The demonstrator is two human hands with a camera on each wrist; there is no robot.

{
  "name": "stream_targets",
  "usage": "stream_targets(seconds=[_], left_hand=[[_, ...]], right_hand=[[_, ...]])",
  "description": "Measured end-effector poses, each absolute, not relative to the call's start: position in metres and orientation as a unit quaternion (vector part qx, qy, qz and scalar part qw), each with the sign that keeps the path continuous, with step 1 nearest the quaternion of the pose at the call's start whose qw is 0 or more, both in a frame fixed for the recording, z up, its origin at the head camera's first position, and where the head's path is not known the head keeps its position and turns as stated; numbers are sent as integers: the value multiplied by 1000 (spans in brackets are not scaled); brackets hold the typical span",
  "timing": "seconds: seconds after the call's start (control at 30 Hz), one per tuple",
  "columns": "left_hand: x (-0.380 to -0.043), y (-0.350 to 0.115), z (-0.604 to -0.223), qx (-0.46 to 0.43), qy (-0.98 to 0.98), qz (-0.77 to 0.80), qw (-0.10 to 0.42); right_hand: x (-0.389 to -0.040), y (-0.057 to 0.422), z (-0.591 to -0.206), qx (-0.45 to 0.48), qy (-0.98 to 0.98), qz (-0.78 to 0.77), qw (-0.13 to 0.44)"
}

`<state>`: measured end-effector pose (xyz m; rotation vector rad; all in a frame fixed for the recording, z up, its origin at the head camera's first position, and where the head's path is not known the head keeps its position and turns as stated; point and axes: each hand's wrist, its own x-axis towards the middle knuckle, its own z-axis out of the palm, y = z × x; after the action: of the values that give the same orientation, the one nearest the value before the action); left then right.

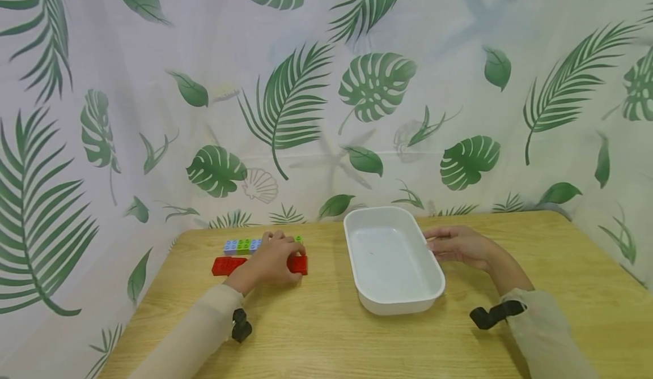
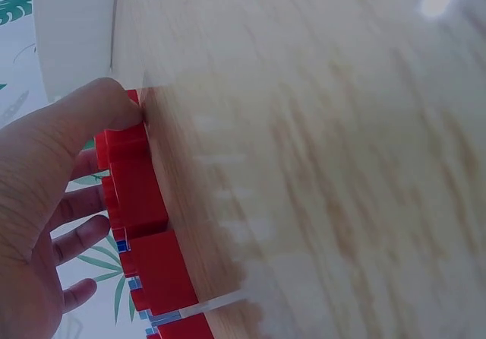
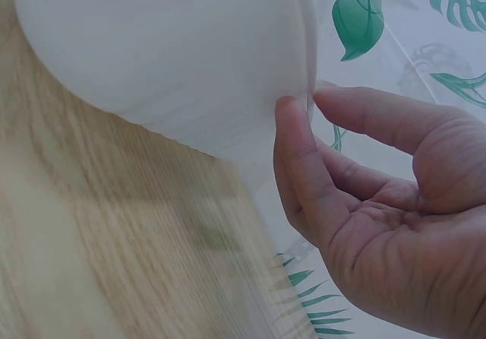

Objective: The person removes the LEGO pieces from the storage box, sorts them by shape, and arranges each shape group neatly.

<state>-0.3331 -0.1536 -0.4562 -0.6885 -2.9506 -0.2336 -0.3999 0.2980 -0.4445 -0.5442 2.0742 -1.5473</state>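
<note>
My left hand [image 1: 277,259] reaches over a row of red toy bricks [image 1: 228,265] on the left of the table. It grips the brick at the right end of the row [image 1: 299,264], its thumb against the near side in the left wrist view and the other fingers behind. Part of the row is hidden under the hand. My right hand [image 1: 461,246] pinches the right rim of a white plastic tub [image 1: 398,305] between thumb and fingers, seen closely in the right wrist view. The tub stands upright on the table, with nothing visible inside.
Behind the red bricks lies a row of light blue and green bricks [image 1: 244,247], partly covered by the left hand. The wooden table [image 1: 326,339] ends at the back against a leaf-print cloth [image 1: 311,197]. The tub stands right of the bricks.
</note>
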Motion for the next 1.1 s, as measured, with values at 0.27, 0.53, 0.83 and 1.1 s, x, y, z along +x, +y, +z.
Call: stream_targets(seconds=[0.27, 0.53, 0.83, 1.1], left_hand=[[-333, -154, -455, -229, -970, -61, 56], [-331, -155, -454, -228, -971, -49, 53], [-331, -157, -458, -222, -973, -41, 47], [-329, -155, -456, -227, -971, -51, 48]], right_hand=[[-398, 296, -442, -191, 763, -568, 243], [-401, 296, -444, -191, 767, -562, 244], [-402, 299, -448, -194, 764, -563, 247], [-402, 299, -446, -189, 769, -559, 245]])
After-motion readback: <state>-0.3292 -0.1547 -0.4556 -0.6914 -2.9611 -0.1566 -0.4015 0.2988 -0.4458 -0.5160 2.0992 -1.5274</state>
